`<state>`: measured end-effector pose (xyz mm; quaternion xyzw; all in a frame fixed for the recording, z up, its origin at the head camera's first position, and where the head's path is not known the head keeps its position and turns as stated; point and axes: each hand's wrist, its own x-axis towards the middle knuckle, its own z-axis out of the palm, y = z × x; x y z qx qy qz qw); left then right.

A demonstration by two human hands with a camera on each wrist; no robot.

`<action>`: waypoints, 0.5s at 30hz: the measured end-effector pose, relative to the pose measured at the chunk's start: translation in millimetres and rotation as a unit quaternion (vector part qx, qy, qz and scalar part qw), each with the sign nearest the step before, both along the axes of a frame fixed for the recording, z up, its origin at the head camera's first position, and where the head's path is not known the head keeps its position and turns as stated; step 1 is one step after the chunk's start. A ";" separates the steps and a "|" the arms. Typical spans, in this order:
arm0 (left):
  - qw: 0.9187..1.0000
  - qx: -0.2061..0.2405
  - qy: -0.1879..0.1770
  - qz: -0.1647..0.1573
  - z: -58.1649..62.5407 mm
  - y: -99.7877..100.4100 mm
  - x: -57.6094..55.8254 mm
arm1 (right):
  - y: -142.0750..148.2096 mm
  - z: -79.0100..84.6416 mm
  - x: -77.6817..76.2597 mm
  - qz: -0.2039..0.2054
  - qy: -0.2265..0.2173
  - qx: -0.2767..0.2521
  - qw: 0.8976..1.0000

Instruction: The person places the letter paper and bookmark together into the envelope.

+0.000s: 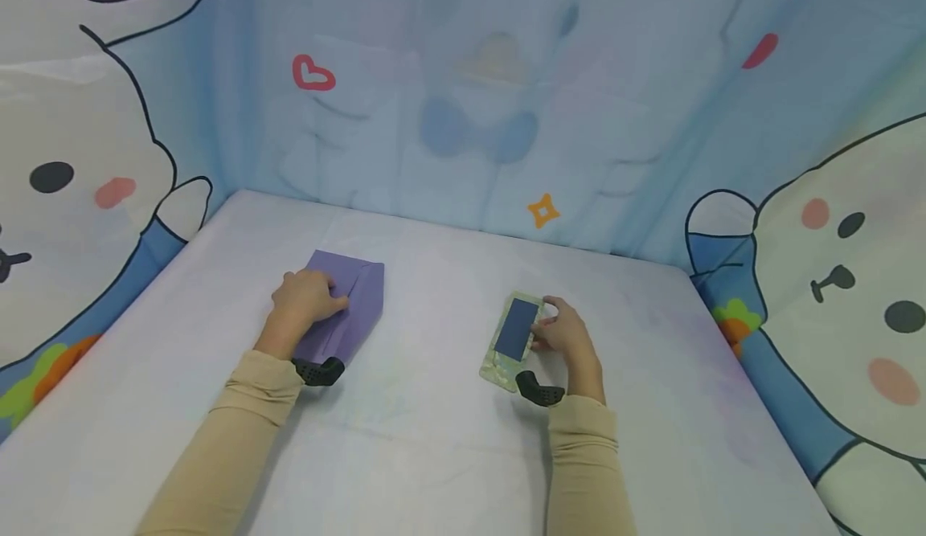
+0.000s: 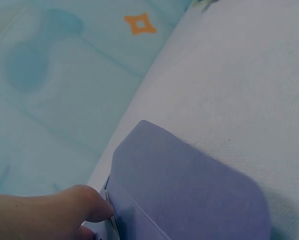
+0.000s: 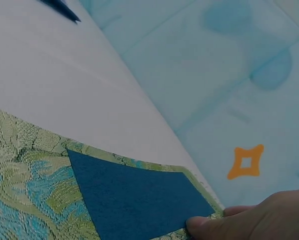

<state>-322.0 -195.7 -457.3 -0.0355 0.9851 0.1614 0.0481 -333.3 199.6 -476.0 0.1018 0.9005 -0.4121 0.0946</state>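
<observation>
A purple paper envelope point(image 1: 366, 288) is at the left of the table, under my left hand point(image 1: 305, 301). My left hand pinches the edge of its pocket; in the left wrist view the thumb point(image 2: 97, 206) lies at the slit, and the flap point(image 2: 189, 175) spreads out unfolded. On the right, my right hand point(image 1: 567, 333) holds a flat green brocade-patterned piece point(image 1: 497, 370) by its right edge. A dark blue rectangle point(image 3: 139, 195) covers much of the piece's face, and the right thumb point(image 3: 202, 225) presses at that rectangle's border. The fingers behind are mostly hidden.
Both things are on or just over a white-covered table point(image 1: 434, 439). A blue cartoon-printed curtain point(image 1: 376, 134) stands along the table's back and sides. Black wrist devices point(image 1: 318, 371) sit at both cuffs.
</observation>
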 end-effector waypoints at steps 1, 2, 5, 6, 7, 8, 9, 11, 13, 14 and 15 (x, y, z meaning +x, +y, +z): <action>1.000 -0.001 0.000 0.000 -0.1 0.0 -0.1 | -1.4 -0.5 -0.5 0.002 0.000 -0.002 1.000; 1.000 -0.002 -0.001 0.000 0.0 0.0 -0.1 | -2.8 -1.1 -1.1 0.003 -0.002 -0.007 1.000; 1.000 -0.003 -0.002 -0.002 1.5 1.0 0.7 | -7.4 -2.1 -1.6 0.005 -0.005 -0.023 1.000; 1.000 -0.003 -0.003 -0.003 2.1 1.4 1.0 | -8.7 -2.4 -1.6 0.005 -0.005 -0.030 1.000; 1.000 -0.003 -0.005 -0.003 2.7 1.6 1.3 | -10.1 -2.5 -1.5 0.005 -0.004 -0.041 0.999; 1.000 -0.002 -0.005 -0.003 3.4 1.8 1.8 | -11.3 -2.8 -1.5 0.005 -0.004 -0.053 0.999; 1.000 -0.001 -0.005 -0.001 3.8 1.9 1.9 | -12.3 -3.1 -1.4 0.008 -0.001 -0.064 0.998; 1.000 0.002 -0.005 0.002 4.4 1.5 2.1 | -14.6 -3.2 -1.9 0.009 0.004 -0.080 0.997; 1.000 0.005 -0.004 0.005 4.8 0.7 2.0 | -16.9 -3.0 -2.8 0.011 0.009 -0.100 0.995; 1.000 0.005 -0.004 0.006 4.9 0.3 1.9 | -18.1 -3.1 -3.7 0.008 0.011 -0.110 0.994; 1.000 0.006 -0.004 0.007 4.9 -0.2 1.9 | -19.3 -3.0 -4.4 0.010 0.013 -0.121 0.992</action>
